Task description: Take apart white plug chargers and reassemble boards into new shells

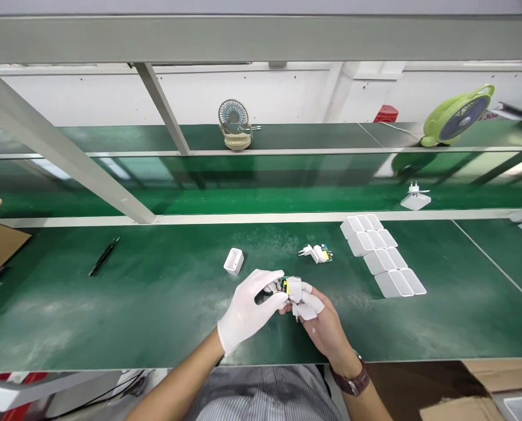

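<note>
- Two hands on one part: left hand (247, 313), in white glove, and right hand (320, 324), with white finger cots, both closed on small charger board (289, 287), pinched at fingertips, low over desk (155, 304).
- Board sits between the two sets of fingertips; yellow component faces up, long axis roughly left-right across both grips. Neither hand clearly nearer; grip shared.
- Open white shell (233, 261) just ahead and left of left hand, mouth up, closer to left.
- Plug with board attached (315, 253) just ahead of right hand, lying on its side.
- Row of empty shells (381, 254) further ahead-right, closer to right hand.
- Black pen (104, 256) well off to the left.
</note>
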Demonstrator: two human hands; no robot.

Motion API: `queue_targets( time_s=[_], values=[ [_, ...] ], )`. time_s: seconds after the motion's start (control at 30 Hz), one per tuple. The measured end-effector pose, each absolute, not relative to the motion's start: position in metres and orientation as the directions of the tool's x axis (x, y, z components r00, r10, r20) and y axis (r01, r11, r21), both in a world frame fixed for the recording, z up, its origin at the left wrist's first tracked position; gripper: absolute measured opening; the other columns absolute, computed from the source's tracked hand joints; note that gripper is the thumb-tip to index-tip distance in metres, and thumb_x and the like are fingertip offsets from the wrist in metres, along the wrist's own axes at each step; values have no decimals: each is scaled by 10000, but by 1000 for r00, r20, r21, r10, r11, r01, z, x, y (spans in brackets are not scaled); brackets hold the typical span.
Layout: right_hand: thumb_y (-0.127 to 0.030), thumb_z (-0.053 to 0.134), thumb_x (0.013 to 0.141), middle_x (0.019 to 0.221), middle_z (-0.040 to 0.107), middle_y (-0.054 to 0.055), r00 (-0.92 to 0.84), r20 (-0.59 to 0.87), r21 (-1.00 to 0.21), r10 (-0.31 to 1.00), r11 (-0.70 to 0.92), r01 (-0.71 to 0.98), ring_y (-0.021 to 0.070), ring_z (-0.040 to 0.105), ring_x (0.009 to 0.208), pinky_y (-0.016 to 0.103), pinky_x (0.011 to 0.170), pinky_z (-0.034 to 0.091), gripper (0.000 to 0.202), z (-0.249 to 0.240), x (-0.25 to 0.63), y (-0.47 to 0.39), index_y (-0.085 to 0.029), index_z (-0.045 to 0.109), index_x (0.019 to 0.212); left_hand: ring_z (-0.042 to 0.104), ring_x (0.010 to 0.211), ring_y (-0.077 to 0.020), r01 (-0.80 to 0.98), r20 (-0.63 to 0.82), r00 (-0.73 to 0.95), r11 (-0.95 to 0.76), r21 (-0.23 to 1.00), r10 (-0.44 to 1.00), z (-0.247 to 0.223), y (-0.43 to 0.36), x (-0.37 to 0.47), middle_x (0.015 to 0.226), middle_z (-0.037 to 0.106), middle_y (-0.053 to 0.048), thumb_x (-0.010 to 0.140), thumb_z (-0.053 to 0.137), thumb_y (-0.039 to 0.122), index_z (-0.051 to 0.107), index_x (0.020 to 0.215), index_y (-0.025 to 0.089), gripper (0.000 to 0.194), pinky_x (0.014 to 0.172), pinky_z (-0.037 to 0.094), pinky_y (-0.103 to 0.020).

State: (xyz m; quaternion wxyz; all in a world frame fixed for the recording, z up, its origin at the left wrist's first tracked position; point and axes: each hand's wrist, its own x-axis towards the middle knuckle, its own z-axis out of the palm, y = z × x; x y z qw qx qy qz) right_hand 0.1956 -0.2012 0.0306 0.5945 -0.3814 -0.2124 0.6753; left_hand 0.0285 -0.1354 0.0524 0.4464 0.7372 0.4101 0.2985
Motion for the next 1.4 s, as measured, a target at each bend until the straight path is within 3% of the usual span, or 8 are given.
queue_targets(
  time_s=[0.17,0.3,0.43,0.57,0.73,1.03,1.4],
  values=[
    [-321,643,886,868,735,67,-44,-272,-701,961,-229,-676,212,677,712,336,721,509,194,30,189,-202,-175,735,973,656,926,-172,348,28,453,-205,915,891,57,-139,26,1016,674,-28,866,665,260,676,1215,244,349,878,545,-325],
    [-341,609,920,870,744,88,-62,-281,-685,958,-245,-686,228,693,724,353,738,522,239,33,186,-204,-158,722,1026,675,903,-171,264,-74,433,-47,963,898,62,-138,20,1036,727,-31,912,625,329,613,1328,230,428,897,556,-327],
    [-353,604,930,901,754,107,-44,-285,-686,958,-235,-689,244,708,760,362,763,527,280,36,185,-204,-149,711,1089,680,1052,-191,165,-165,421,104,981,892,66,-135,11,1206,724,-41,974,538,411,619,1329,235,404,989,537,-326],
    [-360,629,920,939,761,101,-30,-300,-679,954,-235,-695,244,716,765,359,776,529,269,32,185,-204,-161,714,1081,685,1085,-211,186,-187,386,123,975,903,66,-136,6,1178,743,-42,955,576,418,665,1263,228,372,1017,531,-335],
    [-323,632,922,990,758,98,-16,-328,-665,945,-243,-706,236,725,798,345,784,538,251,29,182,-205,-161,711,1096,682,1117,-202,223,-156,384,72,972,910,61,-139,7,1210,733,-28,944,599,389,699,1202,239,314,1009,531,-304],
    [-285,651,894,1040,745,92,-13,-368,-565,930,-234,-791,296,734,892,438,765,595,192,40,176,-201,-167,738,1018,662,1144,-193,301,-8,397,-123,946,918,66,-137,16,1235,712,-38,958,563,329,714,1163,233,272,1025,515,-314],
    [-282,628,911,964,766,116,-29,-368,-594,929,-259,-762,289,728,873,453,775,600,208,48,181,-201,-143,755,1001,695,964,-175,268,65,347,-165,949,936,70,-140,27,1071,740,-33,919,620,343,725,1035,221,199,885,552,-291]
  ],
)
